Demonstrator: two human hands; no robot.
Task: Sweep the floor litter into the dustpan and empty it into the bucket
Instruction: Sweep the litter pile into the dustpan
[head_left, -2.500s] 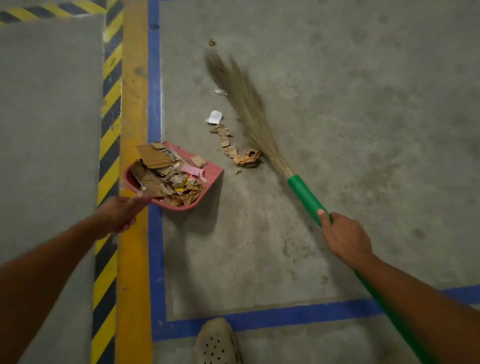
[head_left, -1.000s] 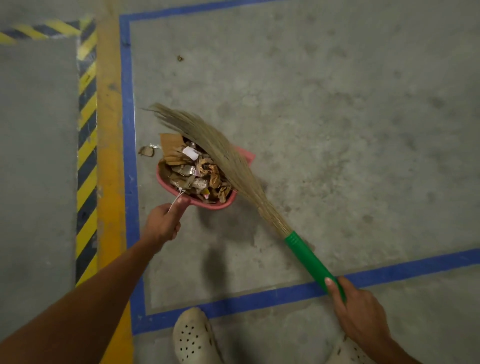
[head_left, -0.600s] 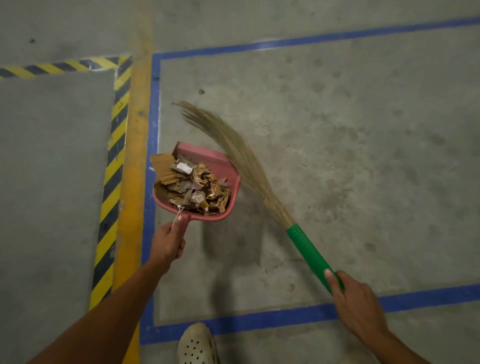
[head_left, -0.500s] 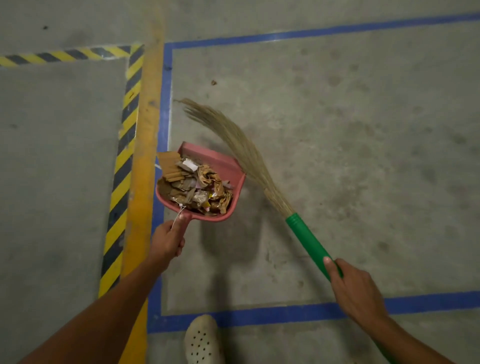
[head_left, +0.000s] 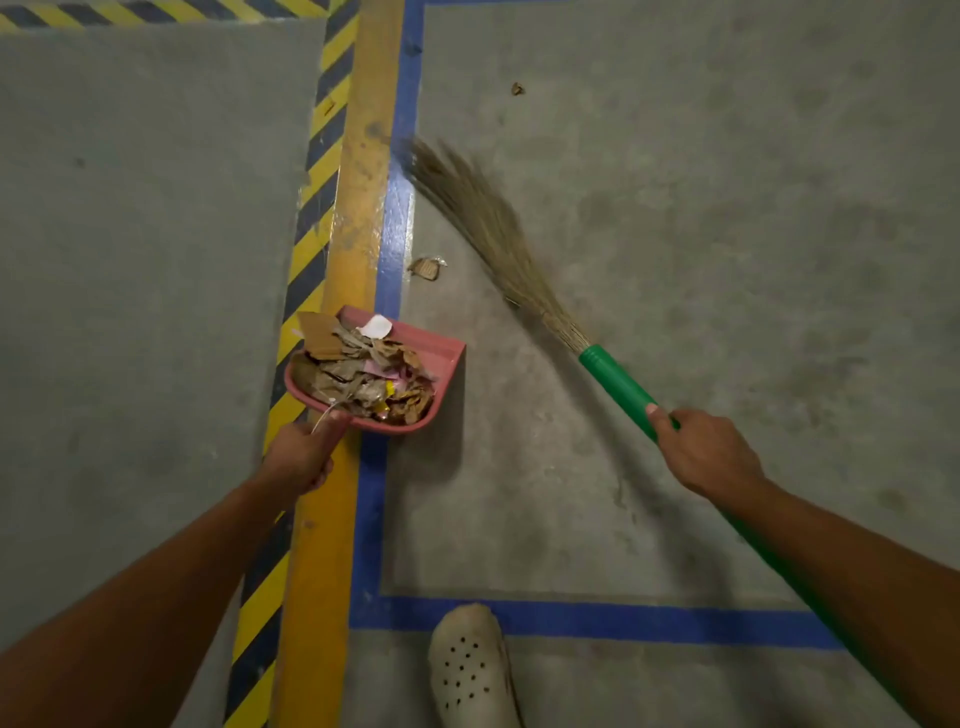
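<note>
Loaded dustpan (head_left: 448, 358), gripped in left hand (head_left: 304, 457), was shifted over the yellow line (head_left: 358, 208); broom (head_left: 491, 228), clasped in right hand (head_left: 709, 457), was swung off toward a scrap (head_left: 427, 267) still unswept.

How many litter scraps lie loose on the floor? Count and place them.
2. One scrap lies by the blue line, between dustpan and broom bristles; a smaller scrap lies farther ahead on bare concrete. Dustpan or bristles may hide more.
</note>
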